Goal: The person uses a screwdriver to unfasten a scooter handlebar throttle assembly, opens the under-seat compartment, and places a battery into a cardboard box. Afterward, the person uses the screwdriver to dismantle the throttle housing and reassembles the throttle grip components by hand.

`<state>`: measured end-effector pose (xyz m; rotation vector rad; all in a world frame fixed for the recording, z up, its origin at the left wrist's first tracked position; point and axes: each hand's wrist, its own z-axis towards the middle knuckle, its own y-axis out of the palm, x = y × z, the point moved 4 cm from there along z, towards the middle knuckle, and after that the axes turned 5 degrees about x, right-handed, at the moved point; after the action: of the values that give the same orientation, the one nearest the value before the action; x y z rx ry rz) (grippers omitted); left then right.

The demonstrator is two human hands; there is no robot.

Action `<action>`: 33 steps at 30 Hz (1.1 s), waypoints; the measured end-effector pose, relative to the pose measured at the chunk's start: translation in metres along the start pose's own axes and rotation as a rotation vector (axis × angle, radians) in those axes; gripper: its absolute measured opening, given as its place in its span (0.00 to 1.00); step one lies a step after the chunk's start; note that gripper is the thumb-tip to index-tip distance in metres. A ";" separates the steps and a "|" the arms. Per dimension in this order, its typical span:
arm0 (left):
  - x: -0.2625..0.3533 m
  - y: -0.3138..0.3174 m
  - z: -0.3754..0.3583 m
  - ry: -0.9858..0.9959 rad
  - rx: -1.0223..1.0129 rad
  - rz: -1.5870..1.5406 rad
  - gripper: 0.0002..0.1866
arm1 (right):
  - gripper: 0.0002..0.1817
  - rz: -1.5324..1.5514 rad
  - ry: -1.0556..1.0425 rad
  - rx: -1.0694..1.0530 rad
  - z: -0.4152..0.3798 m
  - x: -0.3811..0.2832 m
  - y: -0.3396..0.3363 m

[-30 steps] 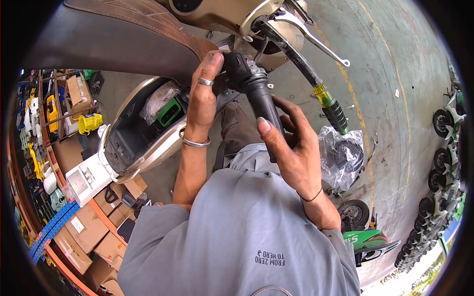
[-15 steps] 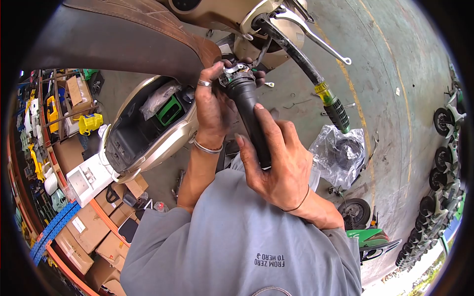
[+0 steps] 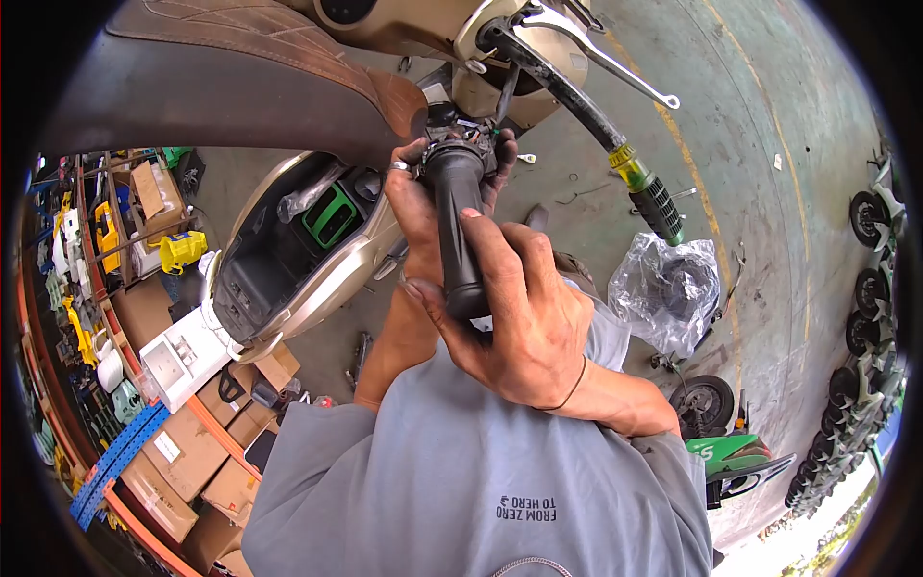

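Observation:
A black rubber handlebar grip (image 3: 452, 231) stands in front of my chest, with an opened collar of small parts and wires (image 3: 460, 144) at its upper end. My left hand (image 3: 411, 197) is closed around that upper end from behind, thumb on one side and fingertips on the other. Lower down, my right hand (image 3: 529, 308) holds the grip, its fingers along the right side and the thumb near the bottom end. Just beyond is the scooter's bare handlebar tube (image 3: 567, 91), ending in a yellow, black and green ribbed handle (image 3: 654, 202).
A brake lever (image 3: 606, 62) juts out above the tube. The brown scooter seat (image 3: 250, 96) spans the upper left, over an open storage compartment (image 3: 260, 279). Plastic-wrapped parts (image 3: 668, 293) and a wheel (image 3: 702, 404) lie on the right floor. Cardboard boxes (image 3: 187, 447) fill racks at left.
The grip has turned to stand more upright, its lower end moving left. My right hand has shifted left and slightly up with it. My left hand keeps its hold.

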<state>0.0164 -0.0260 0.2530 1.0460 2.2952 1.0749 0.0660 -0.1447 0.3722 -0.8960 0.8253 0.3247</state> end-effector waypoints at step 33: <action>0.012 -0.010 0.001 0.126 -0.091 0.062 0.20 | 0.34 0.015 0.009 -0.082 -0.017 0.005 -0.001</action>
<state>0.0047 -0.0211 0.2438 1.0477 2.2995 1.2911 0.0616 -0.1595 0.3627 -0.9691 0.8321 0.3701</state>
